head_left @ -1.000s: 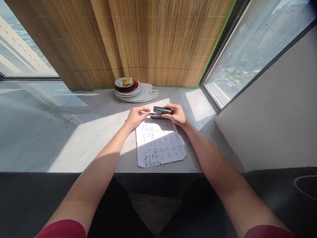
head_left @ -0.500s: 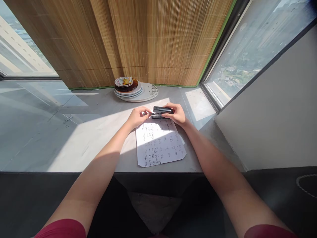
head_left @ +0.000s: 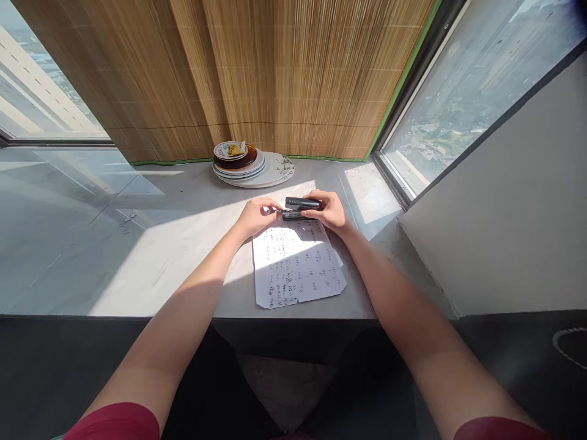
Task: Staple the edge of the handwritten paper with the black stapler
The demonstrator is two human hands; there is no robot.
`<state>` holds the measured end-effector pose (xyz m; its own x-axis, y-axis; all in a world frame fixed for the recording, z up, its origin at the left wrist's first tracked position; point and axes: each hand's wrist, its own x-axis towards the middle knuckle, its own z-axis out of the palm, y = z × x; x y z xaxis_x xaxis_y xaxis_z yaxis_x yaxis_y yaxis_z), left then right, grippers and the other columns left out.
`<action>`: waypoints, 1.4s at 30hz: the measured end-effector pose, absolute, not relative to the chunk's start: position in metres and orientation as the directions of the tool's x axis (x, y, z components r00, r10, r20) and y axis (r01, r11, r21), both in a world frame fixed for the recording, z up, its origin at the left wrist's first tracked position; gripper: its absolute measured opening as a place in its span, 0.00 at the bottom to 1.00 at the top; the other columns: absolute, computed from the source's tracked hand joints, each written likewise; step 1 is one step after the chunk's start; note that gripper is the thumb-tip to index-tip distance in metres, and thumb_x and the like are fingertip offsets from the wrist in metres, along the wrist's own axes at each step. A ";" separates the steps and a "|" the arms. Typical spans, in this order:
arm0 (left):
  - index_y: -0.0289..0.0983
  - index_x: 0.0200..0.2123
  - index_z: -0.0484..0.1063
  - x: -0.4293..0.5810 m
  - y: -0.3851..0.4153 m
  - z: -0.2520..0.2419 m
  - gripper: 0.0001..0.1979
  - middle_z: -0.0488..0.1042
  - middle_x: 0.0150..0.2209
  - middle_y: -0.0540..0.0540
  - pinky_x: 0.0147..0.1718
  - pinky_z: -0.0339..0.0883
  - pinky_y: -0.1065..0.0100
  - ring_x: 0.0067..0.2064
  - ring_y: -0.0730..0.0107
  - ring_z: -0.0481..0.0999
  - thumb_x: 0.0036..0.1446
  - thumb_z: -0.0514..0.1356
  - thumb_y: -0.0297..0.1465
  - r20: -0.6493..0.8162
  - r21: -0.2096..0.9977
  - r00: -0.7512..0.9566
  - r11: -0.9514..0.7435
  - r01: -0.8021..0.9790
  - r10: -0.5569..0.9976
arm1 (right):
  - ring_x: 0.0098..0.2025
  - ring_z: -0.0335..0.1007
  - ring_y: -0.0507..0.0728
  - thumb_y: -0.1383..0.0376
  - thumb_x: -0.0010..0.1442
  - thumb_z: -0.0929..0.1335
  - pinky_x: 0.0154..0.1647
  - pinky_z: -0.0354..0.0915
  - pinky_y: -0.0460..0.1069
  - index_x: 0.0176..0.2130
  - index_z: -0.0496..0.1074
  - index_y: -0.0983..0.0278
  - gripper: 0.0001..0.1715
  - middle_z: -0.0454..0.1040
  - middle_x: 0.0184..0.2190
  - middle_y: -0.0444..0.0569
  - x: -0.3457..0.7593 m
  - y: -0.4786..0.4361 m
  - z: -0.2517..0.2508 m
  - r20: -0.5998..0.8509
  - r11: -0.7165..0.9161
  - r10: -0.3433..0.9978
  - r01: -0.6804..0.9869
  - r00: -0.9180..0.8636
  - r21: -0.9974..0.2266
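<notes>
A black stapler point(head_left: 302, 203) is in my right hand point(head_left: 331, 211), with the fingers over its top arm and the thumb by the lower part. Its jaws are apart and point left. My left hand point(head_left: 257, 216) is at the stapler's front end, thumb and fingertips pinched together; what lies between them is too small to make out. Below both hands lies a sheet of white paper point(head_left: 298, 269) with handwriting and clipped corners. Its top edge is beneath the stapler and the hands. Another paper edge peeks out at its right side.
Behind my hands stands a stack of plates point(head_left: 238, 173) beside a large oval plate point(head_left: 280, 171), with a small yellow packet point(head_left: 237, 148) on top. A bamboo blind point(head_left: 275, 73) hangs at the back. A white wall point(head_left: 513, 201) rises at the right. The ledge's front edge lies under my forearms.
The view has shifted very slightly. Both hands and the stapler keep nearly the same pose over the paper's top edge.
</notes>
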<state>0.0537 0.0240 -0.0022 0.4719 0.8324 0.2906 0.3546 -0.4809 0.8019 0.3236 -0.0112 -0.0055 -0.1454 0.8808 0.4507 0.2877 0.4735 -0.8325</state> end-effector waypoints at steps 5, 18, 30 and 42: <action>0.39 0.41 0.88 0.052 0.023 -0.002 0.11 0.87 0.44 0.42 0.34 0.69 0.63 0.37 0.64 0.78 0.59 0.71 0.39 0.293 0.811 0.462 -0.473 0.344 0.837 | 0.37 0.71 0.58 0.55 0.50 0.81 0.42 0.66 0.55 0.37 0.85 0.61 0.16 0.79 0.33 0.46 0.327 -0.011 -0.005 0.445 0.461 0.887 0.254 -0.121 -0.850; 0.39 0.39 0.88 0.050 0.023 0.005 0.13 0.87 0.41 0.43 0.36 0.72 0.63 0.36 0.64 0.80 0.58 0.73 0.42 0.312 0.797 0.416 -0.473 0.374 0.854 | 0.36 0.70 0.58 0.52 0.49 0.82 0.38 0.67 0.55 0.37 0.84 0.61 0.20 0.78 0.33 0.46 0.344 -0.013 -0.001 0.402 0.407 0.913 0.256 -0.071 -0.877; 0.40 0.42 0.89 0.050 0.020 0.003 0.14 0.86 0.45 0.40 0.38 0.76 0.60 0.41 0.60 0.81 0.53 0.75 0.38 0.264 0.885 0.476 -0.407 0.226 0.839 | 0.36 0.70 0.57 0.52 0.49 0.84 0.39 0.67 0.55 0.36 0.86 0.61 0.19 0.77 0.32 0.46 0.348 -0.019 0.008 0.400 0.433 0.894 0.154 -0.203 -0.888; 0.40 0.40 0.86 0.055 0.017 0.003 0.13 0.84 0.43 0.42 0.41 0.74 0.60 0.44 0.58 0.80 0.53 0.75 0.39 0.277 0.861 0.515 -0.448 0.242 0.811 | 0.40 0.73 0.59 0.50 0.54 0.83 0.44 0.71 0.56 0.43 0.86 0.60 0.21 0.79 0.38 0.48 0.323 -0.027 0.014 0.369 0.447 0.869 0.204 -0.331 -0.871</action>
